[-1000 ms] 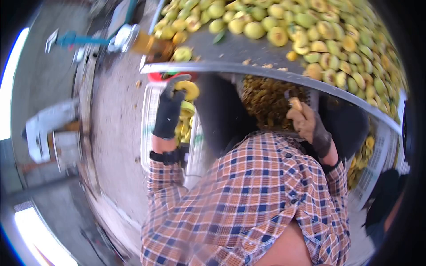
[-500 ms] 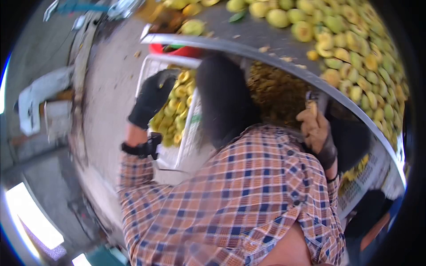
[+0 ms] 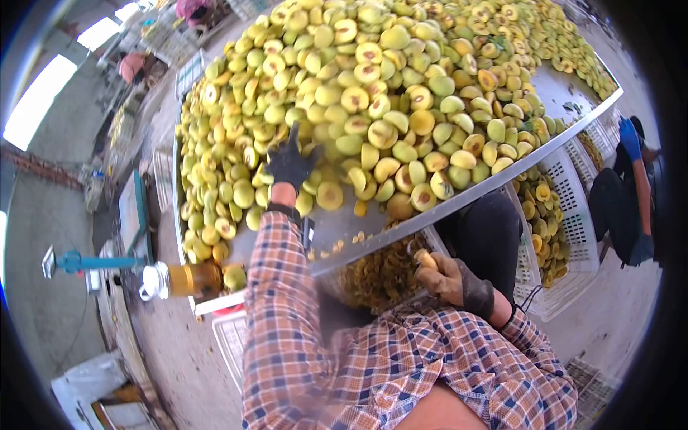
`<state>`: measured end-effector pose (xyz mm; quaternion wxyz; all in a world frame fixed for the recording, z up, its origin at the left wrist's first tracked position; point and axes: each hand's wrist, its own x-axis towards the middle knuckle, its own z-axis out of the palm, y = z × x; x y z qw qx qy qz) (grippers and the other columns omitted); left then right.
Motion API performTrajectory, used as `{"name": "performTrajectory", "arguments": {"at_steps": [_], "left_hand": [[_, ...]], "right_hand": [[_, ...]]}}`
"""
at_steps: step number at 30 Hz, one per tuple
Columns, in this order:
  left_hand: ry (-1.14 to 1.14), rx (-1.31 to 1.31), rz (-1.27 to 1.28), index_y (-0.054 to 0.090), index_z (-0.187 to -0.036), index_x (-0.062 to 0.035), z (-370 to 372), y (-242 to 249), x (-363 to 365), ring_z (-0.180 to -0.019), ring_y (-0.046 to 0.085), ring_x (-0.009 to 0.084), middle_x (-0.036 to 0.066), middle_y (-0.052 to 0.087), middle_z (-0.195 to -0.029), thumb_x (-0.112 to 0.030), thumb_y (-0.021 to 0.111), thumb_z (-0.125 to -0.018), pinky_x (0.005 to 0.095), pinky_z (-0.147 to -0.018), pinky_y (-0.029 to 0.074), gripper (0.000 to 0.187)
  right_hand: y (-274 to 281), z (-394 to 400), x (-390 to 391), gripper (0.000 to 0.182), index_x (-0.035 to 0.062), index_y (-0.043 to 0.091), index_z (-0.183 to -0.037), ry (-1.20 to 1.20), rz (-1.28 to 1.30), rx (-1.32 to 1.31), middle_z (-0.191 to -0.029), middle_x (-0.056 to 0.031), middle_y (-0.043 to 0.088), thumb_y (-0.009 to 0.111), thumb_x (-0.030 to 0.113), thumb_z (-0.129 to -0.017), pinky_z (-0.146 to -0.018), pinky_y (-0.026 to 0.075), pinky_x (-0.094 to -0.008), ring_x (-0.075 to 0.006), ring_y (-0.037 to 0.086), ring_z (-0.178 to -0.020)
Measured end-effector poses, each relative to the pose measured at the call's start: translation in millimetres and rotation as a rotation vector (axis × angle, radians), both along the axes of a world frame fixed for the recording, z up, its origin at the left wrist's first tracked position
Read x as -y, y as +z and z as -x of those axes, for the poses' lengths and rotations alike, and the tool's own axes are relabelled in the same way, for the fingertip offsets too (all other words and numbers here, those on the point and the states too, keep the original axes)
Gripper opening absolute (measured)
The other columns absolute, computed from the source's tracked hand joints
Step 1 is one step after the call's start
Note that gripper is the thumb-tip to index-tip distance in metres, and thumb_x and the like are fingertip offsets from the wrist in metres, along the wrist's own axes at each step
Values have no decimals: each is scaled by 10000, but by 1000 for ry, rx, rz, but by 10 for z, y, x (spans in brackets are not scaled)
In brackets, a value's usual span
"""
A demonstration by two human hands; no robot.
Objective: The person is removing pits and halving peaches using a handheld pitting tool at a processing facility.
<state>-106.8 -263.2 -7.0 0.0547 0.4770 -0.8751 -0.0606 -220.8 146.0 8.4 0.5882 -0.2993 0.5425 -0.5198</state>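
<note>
A big heap of yellow-green, peach-like fruit halves (image 3: 337, 93), several showing brown stones or hollows, covers much of the metal table (image 3: 344, 247). My left hand (image 3: 290, 165), in a black glove, reaches over the table's edge to the near side of the heap. Its fingers are stretched and spread, right at the fruit. Low in front of my body, my right hand (image 3: 446, 281) wears a glove that leaves the fingers bare. It is closed around a small wooden-handled tool (image 3: 426, 259) with a metal end. Below the table lies a mass of brown scraps (image 3: 383, 276).
A jar of amber liquid (image 3: 188, 279) stands at the table's left corner, near a blue-handled tool (image 3: 86, 262). White crates (image 3: 573, 208) of fruit stand to the right. Another person (image 3: 631, 193) is at the far right; others appear far back left.
My view has swung up over the table. My left hand has moved from the crate of fruit on the left to the heap. My right hand keeps the tool.
</note>
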Motion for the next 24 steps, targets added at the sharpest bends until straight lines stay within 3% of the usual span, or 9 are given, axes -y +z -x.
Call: {"name": "performTrajectory", "arguments": {"at_steps": [5,10,13,14,17,18,19,21,24], "left_hand": [[-105,-178,-42,409,-1418,-240,-459,-292,-274,-1117,576,466,263,568,-1282,-563,613,-861,504,-957,457,675],[-85,-234,-308,473,-1328,-219,-848,196,-869,-1055,605,468,280,568,-1254,-368,693,-837,472,-901,503,558],[-43,-988,-467,494,-1220,-83,-864,502,-1223,-914,658,291,149,659,-1081,-165,673,-896,392,-814,536,379],[23,-1397,-889,548,-1133,-36,-823,499,-1375,-902,651,217,105,672,-991,-233,641,-945,362,-805,534,287],[-114,-1723,-1491,653,-1013,-30,-833,251,-1664,-918,648,229,97,683,-944,-423,537,-990,379,-868,516,410],[-249,-1801,-1548,601,-1162,-24,-745,402,-1964,-1002,625,238,108,665,-1059,-408,461,-1025,395,-927,490,431],[-124,-1766,-1319,499,-1299,-9,-725,376,-2128,-1100,580,243,138,609,-1198,-359,421,-1048,399,-1014,439,438],[121,-1768,-1340,528,-1273,-59,-729,272,-2195,-1075,582,292,137,617,-1159,-587,366,-998,430,-992,456,617],[49,-1670,-1059,528,-1263,-58,-739,216,-2408,-1096,569,283,130,602,-1184,-586,349,-1005,429,-990,456,614]], "right_hand": [[67,-107,251,282,43,533,-977,175,-64,-120,-715,27,490,572,322,-963,-547,382,-224,-54,443,-615],[-36,-208,337,300,38,547,-999,208,-50,-114,-705,1,527,552,337,-974,-522,393,-240,-69,476,-593],[150,-217,458,321,31,556,-1031,217,-29,-17,-684,-8,535,519,348,-1001,-499,391,-235,-73,482,-568],[178,-230,512,324,29,556,-1033,227,-3,-9,-680,-10,536,511,350,-1007,-493,390,-234,-73,485,-564],[208,-366,648,310,30,539,-1049,226,130,-53,-686,-3,520,501,336,-1016,-491,394,-231,-63,485,-570],[224,-411,688,301,32,531,-1056,217,193,-90,-691,2,512,499,329,-1017,-493,397,-230,-58,483,-574],[251,-429,703,297,31,528,-1061,217,238,-84,-708,5,508,501,324,-1017,-497,396,-229,-58,479,-581],[243,-514,712,288,31,523,-1071,210,334,-94,-742,10,501,503,313,-1015,-504,393,-227,-56,472,-595],[162,-607,664,274,19,541,-1072,135,327,-117,-758,-11,509,534,279,-986,-584,410,-260,-83,461,-658]]}}
